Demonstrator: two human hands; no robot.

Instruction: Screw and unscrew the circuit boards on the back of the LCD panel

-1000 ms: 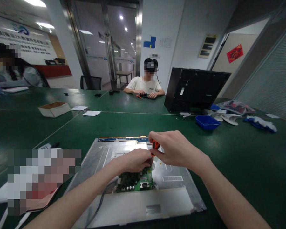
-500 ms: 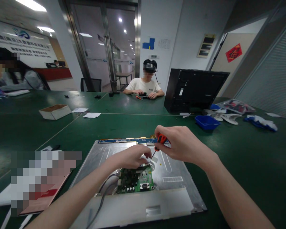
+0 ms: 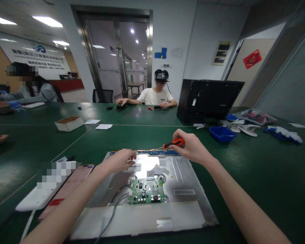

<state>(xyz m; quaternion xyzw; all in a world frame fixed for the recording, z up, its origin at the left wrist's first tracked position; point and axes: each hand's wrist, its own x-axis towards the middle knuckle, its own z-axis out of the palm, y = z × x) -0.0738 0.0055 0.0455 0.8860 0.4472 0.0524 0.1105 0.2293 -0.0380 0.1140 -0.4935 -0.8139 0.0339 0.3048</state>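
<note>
Orange screwdriver (image 3: pixel 173 143) @ panel (image 3: pixel 188 176) far edge

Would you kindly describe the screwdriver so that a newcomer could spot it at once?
Start at the silver metal panel lying flat on the green table. Just above its far edge, the right hand holds the screwdriver level, tip pointing left. Its orange-and-black handle is the only bright orange thing near the panel.
</note>
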